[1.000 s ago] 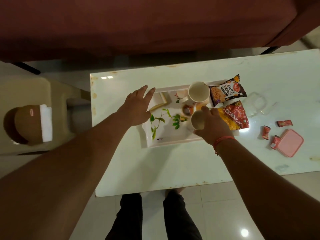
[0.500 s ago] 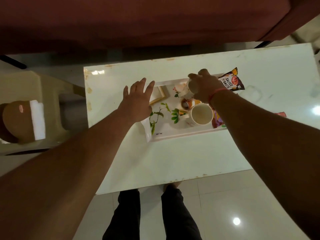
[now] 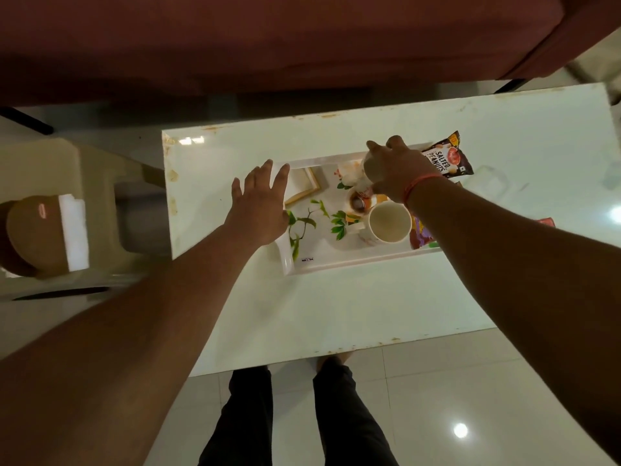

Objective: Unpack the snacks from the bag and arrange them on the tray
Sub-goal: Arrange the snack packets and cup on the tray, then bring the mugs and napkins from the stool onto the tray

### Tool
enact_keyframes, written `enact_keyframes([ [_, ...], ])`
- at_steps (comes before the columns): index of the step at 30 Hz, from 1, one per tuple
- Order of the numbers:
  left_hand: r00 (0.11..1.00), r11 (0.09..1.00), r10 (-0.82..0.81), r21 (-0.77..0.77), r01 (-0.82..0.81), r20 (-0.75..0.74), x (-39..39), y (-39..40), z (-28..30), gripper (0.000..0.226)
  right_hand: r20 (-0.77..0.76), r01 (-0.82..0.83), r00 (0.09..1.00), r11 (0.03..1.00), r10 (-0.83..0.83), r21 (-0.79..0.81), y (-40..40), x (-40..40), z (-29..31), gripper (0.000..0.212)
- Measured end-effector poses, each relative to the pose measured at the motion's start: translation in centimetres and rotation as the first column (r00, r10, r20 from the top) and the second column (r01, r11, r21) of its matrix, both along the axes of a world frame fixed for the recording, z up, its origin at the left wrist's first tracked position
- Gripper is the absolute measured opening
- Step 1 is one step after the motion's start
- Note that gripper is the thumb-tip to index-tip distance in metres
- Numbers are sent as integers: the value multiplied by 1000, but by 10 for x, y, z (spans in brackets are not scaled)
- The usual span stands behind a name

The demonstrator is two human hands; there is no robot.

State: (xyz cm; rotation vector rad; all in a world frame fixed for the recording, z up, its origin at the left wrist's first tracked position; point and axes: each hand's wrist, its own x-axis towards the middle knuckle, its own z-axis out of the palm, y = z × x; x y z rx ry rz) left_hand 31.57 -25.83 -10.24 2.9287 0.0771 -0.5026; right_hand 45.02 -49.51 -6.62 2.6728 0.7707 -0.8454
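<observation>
Head view: left hand [image 3: 260, 210] lies flat with fingers spread on the tray's [image 3: 353, 260] left rim. Right hand [image 3: 395, 169] grasps a cup [image 3: 369, 169]; the peanut packet [image 3: 448, 158], just beyond its knuckles, looks light, crinkly, best pinched by an edge.

"SALTED PEANUTS" — dark snack packet [image 3: 448, 159]

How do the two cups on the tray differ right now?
The near cup stands free, untouched, its pale inside fully showing. The far cup is gripped by the right hand, which covers most of it. Both look like pale, empty cups on the tray.
</observation>
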Motion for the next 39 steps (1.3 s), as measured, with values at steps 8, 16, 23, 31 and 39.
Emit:
enact_keyframes([
  [8, 998, 997, 60, 41, -60, 6, -29, 68, 17, 84, 155, -52, 988, 973, 17, 225, 71, -64, 9, 80],
  [16, 972, 950, 212, 214, -229, 100, -101, 213, 42, 72, -77, -163, 977, 926, 200, 339, 258, -166, -14, 79],
  [23, 688, 743, 664, -159, -650, 292, -163, 332, 54, 51, -339, 95, 932, 813, 131, 575, 415, -222, -2, 73],
  [31, 270, -213, 784, -651, -728, -559, -188, 367, 38, 57, -766, 741, 623, 432, -156, 514, 506, -261, 5, 41],
  [39, 262, -225, 809, -689, -689, -526, -183, 358, 36, 57, -823, 819, 539, 344, -183, 460, 505, -261, 9, 37],
])
